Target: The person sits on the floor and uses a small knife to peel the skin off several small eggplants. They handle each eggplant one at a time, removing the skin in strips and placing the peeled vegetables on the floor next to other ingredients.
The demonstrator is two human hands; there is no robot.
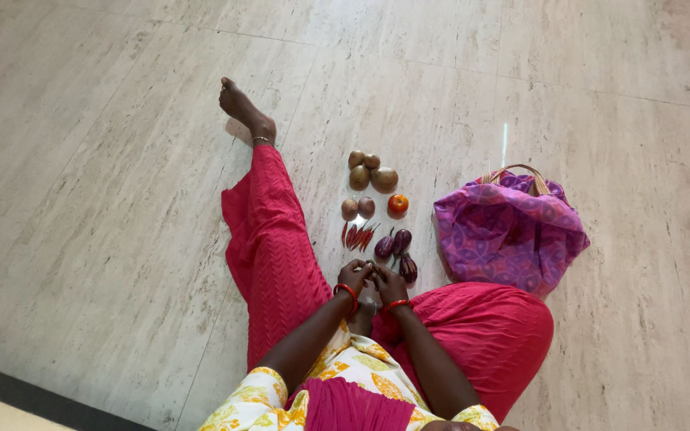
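I sit on a pale stone floor with my left leg in red trousers stretched forward. My left hand (354,275) and my right hand (390,285) meet just in front of me, both closed around a small green thing (371,264) that is too small to identify. Just beyond my hands lie small purple aubergines (397,246) and several red chillies (358,236). Further out are two onions (358,208), an orange tomato (398,204) and potatoes (370,170).
A purple patterned cloth bag with woven handles (509,231) stands to the right of the vegetables, next to my bent right knee (497,327). A dark strip (33,399) borders the floor at the lower left.
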